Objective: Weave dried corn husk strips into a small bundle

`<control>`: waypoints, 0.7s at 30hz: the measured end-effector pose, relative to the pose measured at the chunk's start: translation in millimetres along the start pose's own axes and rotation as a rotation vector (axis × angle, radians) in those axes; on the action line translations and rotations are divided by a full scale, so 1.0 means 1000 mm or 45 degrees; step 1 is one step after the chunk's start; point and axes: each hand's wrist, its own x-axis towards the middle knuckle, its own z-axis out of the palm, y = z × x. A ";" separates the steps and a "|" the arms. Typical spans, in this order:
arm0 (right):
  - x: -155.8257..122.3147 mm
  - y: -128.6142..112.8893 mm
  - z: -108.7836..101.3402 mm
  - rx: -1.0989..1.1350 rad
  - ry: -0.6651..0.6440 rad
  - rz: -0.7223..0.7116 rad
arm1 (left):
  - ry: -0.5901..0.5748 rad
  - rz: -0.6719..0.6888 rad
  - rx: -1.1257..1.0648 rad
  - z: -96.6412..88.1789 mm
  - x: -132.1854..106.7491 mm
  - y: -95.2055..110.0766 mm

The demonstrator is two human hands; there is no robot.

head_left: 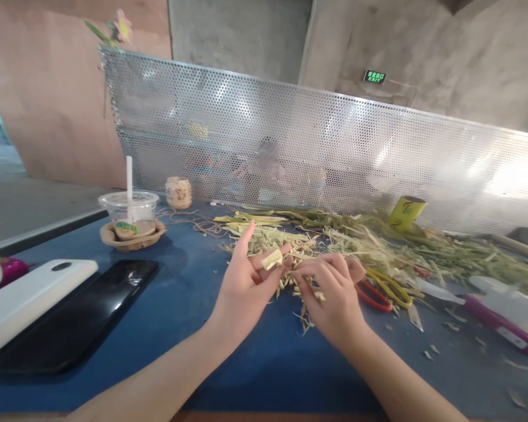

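Observation:
Between the thumb and fingers of my left hand (249, 278) is a small pale yellow-green folded leaf strip (273, 259). The left thumb tip presses in close to the right fingertips. My right hand (334, 290) is closed in a pinch just right of the strip; what its fingertips grip is too small to make out. Both hands are above a heap of shredded dry leaf strips (273, 237) on the blue tabletop (180, 328). Beside the right hand lie scissors handles, one red (374, 296) and one yellow (391, 287), partly hidden by that hand.
On the left are a black phone (79, 313), a white slab-like device (39, 299) and a plastic cup with straw (129, 214). A wrapped jar (178, 192) stands behind. At right are a purple-and-white tool (504, 322) and a yellow-green cylinder (405, 214). A perforated metal screen (290, 135) closes the back.

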 end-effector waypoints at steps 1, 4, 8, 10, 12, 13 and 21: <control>0.000 -0.001 0.000 0.047 -0.014 0.088 | 0.001 0.040 0.061 0.000 -0.001 0.001; 0.001 -0.002 0.003 0.180 -0.085 0.380 | 0.002 0.110 0.178 -0.001 -0.004 0.002; 0.002 -0.003 0.005 0.389 -0.200 0.569 | 0.000 0.099 0.136 -0.001 -0.002 0.001; 0.002 -0.003 0.004 0.353 -0.168 0.482 | 0.009 0.056 0.044 0.000 0.000 0.000; 0.002 -0.002 0.002 0.260 -0.113 0.347 | 0.004 0.008 -0.047 0.000 0.002 0.000; 0.002 -0.002 0.001 0.237 -0.103 0.302 | -0.003 -0.013 -0.077 0.000 0.003 -0.001; 0.010 -0.006 -0.002 0.712 -0.408 0.829 | 0.046 0.076 0.178 -0.002 0.001 0.000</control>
